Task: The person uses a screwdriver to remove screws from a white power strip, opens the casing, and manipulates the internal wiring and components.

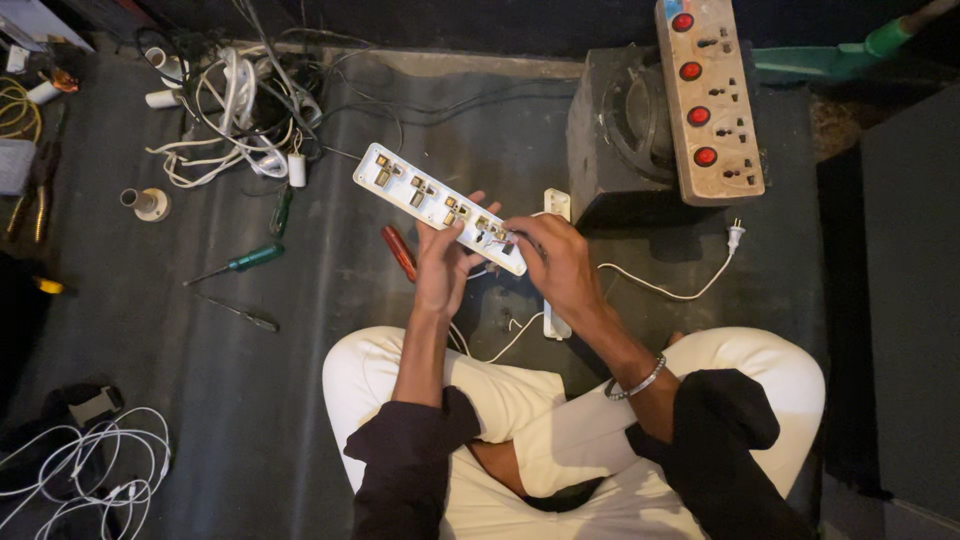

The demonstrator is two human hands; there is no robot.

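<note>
An opened white power strip [420,195], with brass contacts showing inside, is held slanted above the dark floor. My left hand [443,262] grips it from beneath near its right end. My right hand [556,262] has its fingers pinched at the strip's right end, where thin wires come out. A white cable [655,285] runs from under my hands to a small plug [735,236] on the right. A white cover piece [556,205] lies on the floor behind my right hand. My crossed legs in white trousers fill the bottom.
A red-handled screwdriver [398,252] lies beside my left hand. Two green-handled screwdrivers [250,260] and a thin tool [240,314] lie to the left. A wire tangle [235,110] is at the back left. A beige extension board with red switches [708,100] rests on a dark box [620,140].
</note>
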